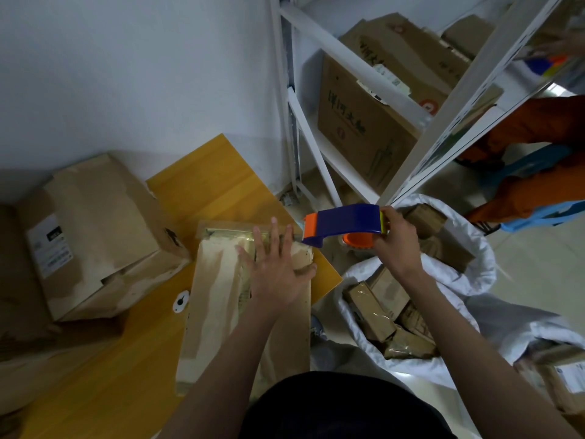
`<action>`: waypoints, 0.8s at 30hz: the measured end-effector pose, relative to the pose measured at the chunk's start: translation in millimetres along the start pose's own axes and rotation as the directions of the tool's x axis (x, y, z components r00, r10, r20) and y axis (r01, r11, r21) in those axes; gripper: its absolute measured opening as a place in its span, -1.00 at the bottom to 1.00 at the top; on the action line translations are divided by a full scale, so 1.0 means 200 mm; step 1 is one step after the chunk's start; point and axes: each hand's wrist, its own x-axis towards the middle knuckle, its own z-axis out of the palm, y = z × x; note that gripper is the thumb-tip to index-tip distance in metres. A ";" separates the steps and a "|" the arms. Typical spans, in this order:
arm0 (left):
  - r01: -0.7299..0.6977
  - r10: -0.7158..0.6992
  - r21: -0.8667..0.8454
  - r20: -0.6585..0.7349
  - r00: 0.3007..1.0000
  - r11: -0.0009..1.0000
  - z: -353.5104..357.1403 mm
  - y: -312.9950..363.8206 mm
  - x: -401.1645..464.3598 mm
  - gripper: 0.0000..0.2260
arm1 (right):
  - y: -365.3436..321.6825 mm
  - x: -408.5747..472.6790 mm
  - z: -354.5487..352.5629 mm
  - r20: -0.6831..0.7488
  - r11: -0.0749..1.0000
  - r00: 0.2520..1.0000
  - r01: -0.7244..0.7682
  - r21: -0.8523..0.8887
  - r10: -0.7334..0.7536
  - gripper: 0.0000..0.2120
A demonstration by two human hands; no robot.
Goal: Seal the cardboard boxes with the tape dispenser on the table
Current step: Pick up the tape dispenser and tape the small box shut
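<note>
One flat, tape-glossed cardboard box point(247, 299)

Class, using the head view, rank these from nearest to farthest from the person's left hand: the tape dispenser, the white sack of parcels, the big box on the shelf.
From the left hand:
1. Tape dispenser, just right, in the right hand.
2. White sack, right, off the table.
3. Big box, up on the shelf.

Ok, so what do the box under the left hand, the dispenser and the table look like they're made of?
Box: brown corrugated cardboard, matte and scuffed, with a glossy strip of clear tape along its top.
Tape dispenser: looks like moulded plastic, with a smooth blue body and orange parts.
Table: yellow wood-grain surface with a slight sheen, probably laminate rather than solid wood.
</note>
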 end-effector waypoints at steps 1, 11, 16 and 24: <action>-0.003 0.003 0.003 -0.001 1.000 1.000 0.00 0.00 0.00 -0.10 | 0.00 0.00 0.01 -0.007 1.000 1.000 0.003 -0.007 -0.003 -0.60; -0.030 0.030 0.003 -0.010 0.999 1.000 0.02 -0.01 -0.01 -0.13 | -0.01 -0.04 0.04 -0.078 0.997 0.994 -0.071 0.024 0.073 -0.68; -0.034 0.034 0.002 0.010 0.999 0.999 0.01 -0.01 0.00 -0.13 | 0.00 -0.02 0.04 -0.088 0.993 0.990 -0.106 0.051 0.110 -0.69; -0.026 0.026 0.012 0.019 0.999 1.000 0.00 -0.02 0.01 -0.12 | 0.05 -0.01 0.00 -0.091 0.995 0.991 -0.095 0.015 0.096 -0.67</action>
